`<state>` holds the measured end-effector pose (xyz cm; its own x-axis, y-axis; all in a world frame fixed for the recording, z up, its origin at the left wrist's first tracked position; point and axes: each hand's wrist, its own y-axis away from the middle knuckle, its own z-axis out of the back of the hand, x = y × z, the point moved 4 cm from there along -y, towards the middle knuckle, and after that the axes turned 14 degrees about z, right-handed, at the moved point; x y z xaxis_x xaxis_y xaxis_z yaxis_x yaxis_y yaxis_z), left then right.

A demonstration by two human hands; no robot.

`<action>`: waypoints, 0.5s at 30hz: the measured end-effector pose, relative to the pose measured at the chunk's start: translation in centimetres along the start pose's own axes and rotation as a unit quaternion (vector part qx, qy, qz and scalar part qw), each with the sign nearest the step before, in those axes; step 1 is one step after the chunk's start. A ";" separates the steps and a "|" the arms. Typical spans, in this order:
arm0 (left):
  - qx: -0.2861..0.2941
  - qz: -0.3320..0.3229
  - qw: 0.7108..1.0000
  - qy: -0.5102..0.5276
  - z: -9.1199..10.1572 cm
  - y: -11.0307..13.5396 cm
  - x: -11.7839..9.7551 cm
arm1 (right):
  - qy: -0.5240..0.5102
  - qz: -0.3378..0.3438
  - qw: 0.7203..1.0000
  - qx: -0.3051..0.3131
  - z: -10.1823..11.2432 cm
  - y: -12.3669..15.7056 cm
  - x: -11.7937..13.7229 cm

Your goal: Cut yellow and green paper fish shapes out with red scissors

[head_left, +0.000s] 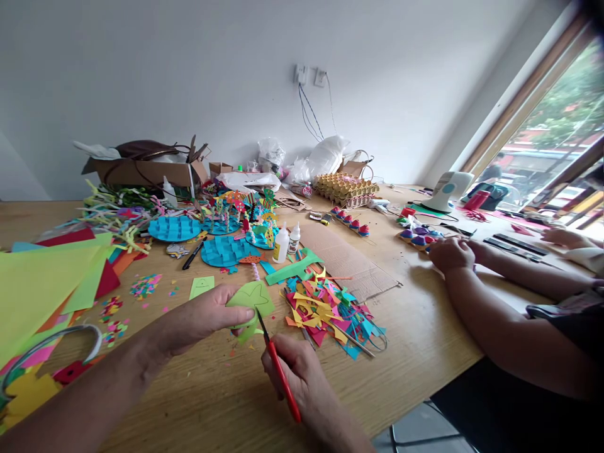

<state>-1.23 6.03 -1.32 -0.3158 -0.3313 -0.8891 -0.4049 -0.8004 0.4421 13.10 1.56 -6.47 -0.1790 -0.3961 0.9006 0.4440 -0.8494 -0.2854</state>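
Low in the middle of the frame, the left hand [202,318] pinches a green paper [252,299] between thumb and fingers, holding it just above the table [212,390]. A star-like outline is drawn on the paper. Just below and to the right, the right hand [297,371] is closed around the red handles of the scissors [278,365]. The blades point up and touch the paper's lower edge; I cannot tell how far apart they stand.

Right of the paper lies a pile of scraps [330,311], with a cardboard sheet [349,261] behind it. Two glue bottles [282,244] stand upright above centre, beside blue discs [226,250]. Coloured sheets [47,277] lie fanned at the left edge, and an open box [141,171] sits in the upper left. Egg trays [346,187] are stacked right of centre, near the wall. At the right, another person's hand [450,255] rests on the table near small purple and red caps [418,238].
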 end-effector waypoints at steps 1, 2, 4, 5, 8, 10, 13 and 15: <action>0.001 0.001 1.000 0.001 0.0 0.0 0.0 | 0.002 0.000 1.000 0.000 0.0 0.0 0.0; 0.003 0.002 1.000 0.001 0.0 0.0 0.0 | 0.004 0.000 1.000 0.000 0.0 0.1 -0.1; 0.001 0.007 1.000 0.001 0.1 0.0 0.1 | 0.008 0.001 1.000 -0.002 0.0 0.1 -0.1; 0.000 0.009 1.000 0.001 0.2 0.0 0.2 | 0.012 0.004 1.000 -0.003 -0.1 0.1 -0.2; -0.001 0.015 1.000 -0.004 0.3 0.0 0.2 | 0.035 0.016 0.999 -0.007 0.0 0.1 -0.2; 0.005 0.017 1.000 -0.008 0.3 0.1 0.1 | 0.051 0.025 0.998 -0.008 0.0 -0.1 -0.2; 0.013 0.017 1.000 -0.011 0.3 0.2 0.1 | 0.061 0.034 0.997 -0.009 0.1 -0.2 -0.1; 0.015 0.011 1.000 -0.011 0.4 0.2 0.0 | 0.064 0.036 0.997 -0.010 0.1 -0.2 -0.1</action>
<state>-1.65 6.04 -1.18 -0.3441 -0.3364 -0.8766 -0.4231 -0.7779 0.4646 13.08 1.81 -6.43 -0.2590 -0.4967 0.8284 0.4426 -0.8233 -0.3553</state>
